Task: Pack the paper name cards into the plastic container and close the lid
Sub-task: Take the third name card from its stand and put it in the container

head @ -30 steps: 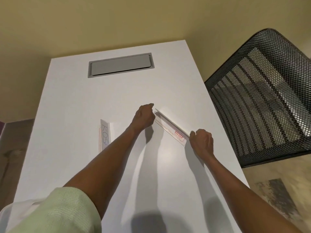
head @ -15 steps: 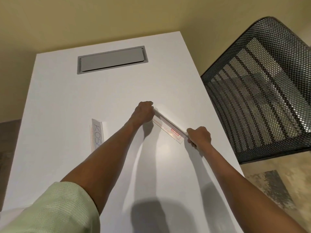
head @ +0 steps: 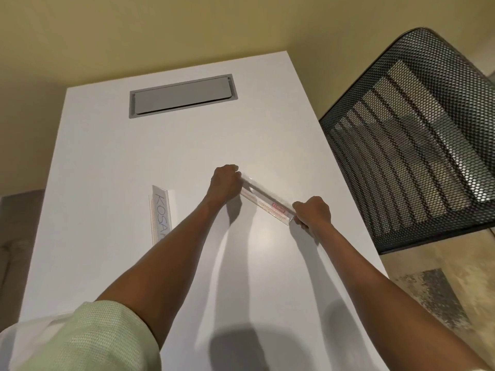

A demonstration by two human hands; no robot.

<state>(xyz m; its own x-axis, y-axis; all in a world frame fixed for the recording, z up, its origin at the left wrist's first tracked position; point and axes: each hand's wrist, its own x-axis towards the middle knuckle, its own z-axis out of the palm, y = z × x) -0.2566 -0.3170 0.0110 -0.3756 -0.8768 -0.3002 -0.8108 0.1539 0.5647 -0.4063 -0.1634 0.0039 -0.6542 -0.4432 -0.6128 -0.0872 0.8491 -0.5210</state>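
A long plastic container [head: 263,200] lies slantwise on the table [head: 107,156], right of centre. The left hand [head: 225,181] closes on its far end, the right hand [head: 312,213] on its near end. Left of the left forearm, well apart from the container, a name card [head: 160,210] lies on the table. A hatch [head: 182,96] sits in the table's far part. A mesh chair [head: 412,137] stands beside the table's right edge.
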